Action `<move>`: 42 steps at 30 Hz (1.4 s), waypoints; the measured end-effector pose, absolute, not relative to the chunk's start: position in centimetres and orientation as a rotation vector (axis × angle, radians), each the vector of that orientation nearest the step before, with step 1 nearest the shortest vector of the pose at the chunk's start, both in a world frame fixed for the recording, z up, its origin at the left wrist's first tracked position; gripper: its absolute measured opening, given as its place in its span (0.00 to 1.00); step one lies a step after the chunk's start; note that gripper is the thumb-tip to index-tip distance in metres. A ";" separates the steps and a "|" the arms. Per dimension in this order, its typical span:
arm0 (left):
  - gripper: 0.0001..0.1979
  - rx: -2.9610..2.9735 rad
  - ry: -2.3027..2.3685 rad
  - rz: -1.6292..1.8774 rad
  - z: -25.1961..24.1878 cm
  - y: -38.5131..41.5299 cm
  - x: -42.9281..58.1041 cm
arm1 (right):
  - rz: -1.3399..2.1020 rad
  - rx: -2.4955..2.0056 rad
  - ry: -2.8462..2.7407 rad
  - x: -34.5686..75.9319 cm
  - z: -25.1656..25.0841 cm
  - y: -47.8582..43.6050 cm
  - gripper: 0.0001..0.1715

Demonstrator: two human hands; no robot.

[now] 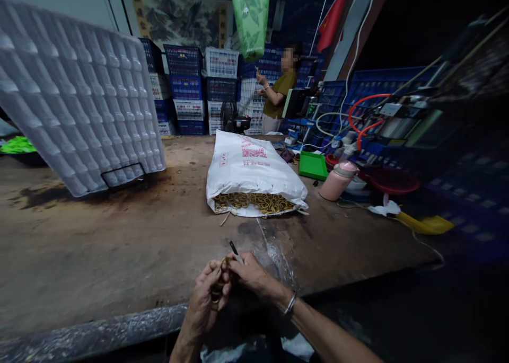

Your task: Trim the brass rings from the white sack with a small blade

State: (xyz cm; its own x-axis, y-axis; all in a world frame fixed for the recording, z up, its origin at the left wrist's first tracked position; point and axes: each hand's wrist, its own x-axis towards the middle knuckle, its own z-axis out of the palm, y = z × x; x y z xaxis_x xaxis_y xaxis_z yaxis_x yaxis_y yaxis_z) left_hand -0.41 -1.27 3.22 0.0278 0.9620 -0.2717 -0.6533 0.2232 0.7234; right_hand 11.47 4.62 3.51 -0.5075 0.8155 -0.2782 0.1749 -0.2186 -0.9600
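Note:
My left hand [204, 297] is closed around several brass-coloured rings [217, 291] near the table's front edge. Close against it, my right hand [252, 273] grips a small knife [236, 253], its dark blade pointing up and away from me. The fingertips of both hands meet at one ring [225, 262]. Beyond the hands lies a white woven sack [254, 164] with red print, its mouth facing me and full of similar brass-coloured rings [262, 201]. My fingers partly hide the rings and the knife handle.
A large ribbed white plastic panel [87, 93] stands tilted at left on the table [99, 257]. At right are a pink bottle [338, 182], a green tray [313, 165] and a machine with red hoses [393, 122]. Stacked crates [185, 87] and a person [280, 87] are behind.

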 end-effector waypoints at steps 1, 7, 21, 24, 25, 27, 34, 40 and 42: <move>0.11 0.460 0.846 1.318 3.1 -1.3 -0.4 | 1.743 -1.191 -1.564 11.5 3.6 4.7 0.13; 0.14 0.399 0.964 1.340 1.7 -1.0 -0.2 | 1.417 -1.226 -1.715 11.7 4.2 4.7 0.09; 0.14 0.655 1.317 1.395 1.5 -0.9 0.2 | 1.356 -1.255 -1.860 11.7 4.1 4.6 0.13; 0.11 0.928 1.369 1.470 1.7 -0.9 0.3 | 1.425 -1.225 -1.874 11.8 4.2 4.7 0.17; 0.10 0.990 1.350 1.491 1.8 -0.9 0.4 | 1.426 -1.223 -1.875 11.8 4.2 4.7 0.18; 0.10 1.024 1.329 1.494 1.8 -0.9 0.5 | 1.405 -1.247 -1.863 11.8 4.2 4.7 0.16; 0.14 0.790 1.350 1.247 1.0 -0.9 0.5 | 1.357 -1.344 -1.793 11.6 3.6 4.8 0.13; 0.14 0.631 1.133 1.253 1.4 -1.1 1.1 | 1.353 -1.311 -1.806 11.6 3.5 4.6 0.15; 0.15 0.562 1.086 1.257 1.7 -1.1 1.2 | 1.364 -1.303 -1.808 11.6 3.5 4.5 0.14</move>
State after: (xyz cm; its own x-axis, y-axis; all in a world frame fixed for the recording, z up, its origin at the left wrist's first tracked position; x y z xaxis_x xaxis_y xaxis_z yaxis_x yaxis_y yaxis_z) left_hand 1.17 -1.12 1.67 -0.0607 0.9394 -0.3374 -0.4700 0.2713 0.8400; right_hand 11.64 4.55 3.55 -0.4002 0.9063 -0.1360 0.3797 0.0290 -0.9246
